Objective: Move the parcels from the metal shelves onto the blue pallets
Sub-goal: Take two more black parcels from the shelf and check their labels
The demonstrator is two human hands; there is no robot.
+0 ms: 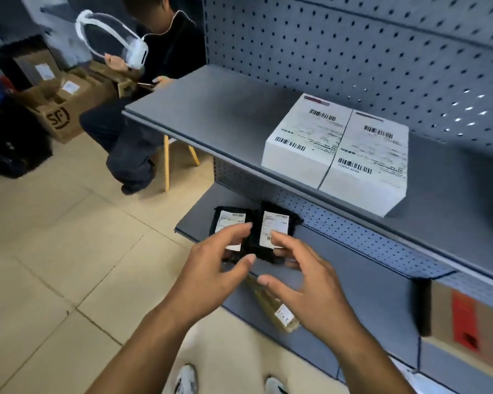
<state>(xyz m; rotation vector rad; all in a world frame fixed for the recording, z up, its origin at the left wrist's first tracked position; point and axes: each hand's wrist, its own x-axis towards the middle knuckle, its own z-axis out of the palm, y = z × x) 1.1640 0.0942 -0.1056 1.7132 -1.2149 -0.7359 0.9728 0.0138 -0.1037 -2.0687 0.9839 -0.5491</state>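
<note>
Now the left hand (211,268) and right hand (305,282) hover spread wide, gripping nothing, fingertips over two black parcels (273,226) lying side by side on the lower shelf (367,294); a white box (336,155) sits higher up.

Left hand (211,268) and right hand (305,288) spread over two black parcels (275,223) — lower shelf (353,280), contact unclear.

Worn on the head, wide-angle, looking forward and steeply down. Close over the left hand (211,268) and right hand (305,282), both reaching in from 6 o'clock. Faces the metal shelves (225,109), near, from 12 to 4 o'clock. Takes in tiled floor (54,251) at 8 o'clock and a seated person (143,132), farther off, at 11 o'clock.
</note>
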